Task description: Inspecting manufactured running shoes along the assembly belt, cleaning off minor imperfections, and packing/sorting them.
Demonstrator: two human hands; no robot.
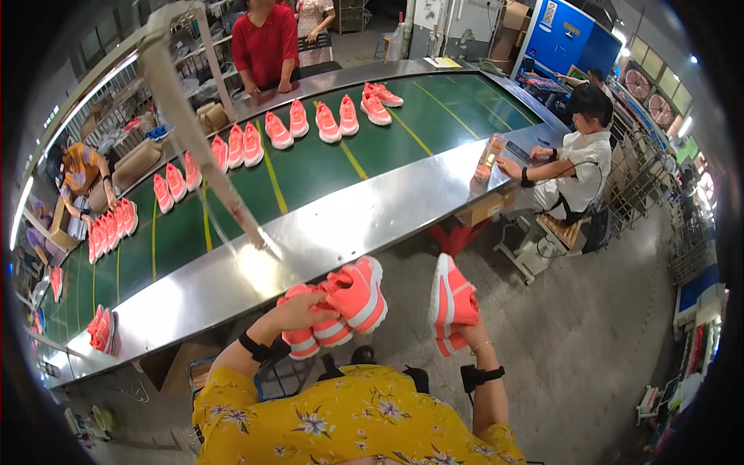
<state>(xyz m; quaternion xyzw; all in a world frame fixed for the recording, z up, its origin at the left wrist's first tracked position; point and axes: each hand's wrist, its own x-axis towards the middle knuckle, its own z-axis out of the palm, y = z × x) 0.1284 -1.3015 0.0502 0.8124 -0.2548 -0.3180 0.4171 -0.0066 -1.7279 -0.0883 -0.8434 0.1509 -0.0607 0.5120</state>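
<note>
Left hand (304,311), right hand (476,335) well apart

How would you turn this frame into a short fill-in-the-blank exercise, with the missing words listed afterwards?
1. The left hand holds coral sneakers with ____ soles.
2. The right hand also holds coral sneakers, and the strap on that arm is ____.
3. The conveyor belt is ____, crossed by yellow lines.
4. The floral shirt on the person holding the sneakers is ____.

Missing words: white; black; green; yellow.
</note>
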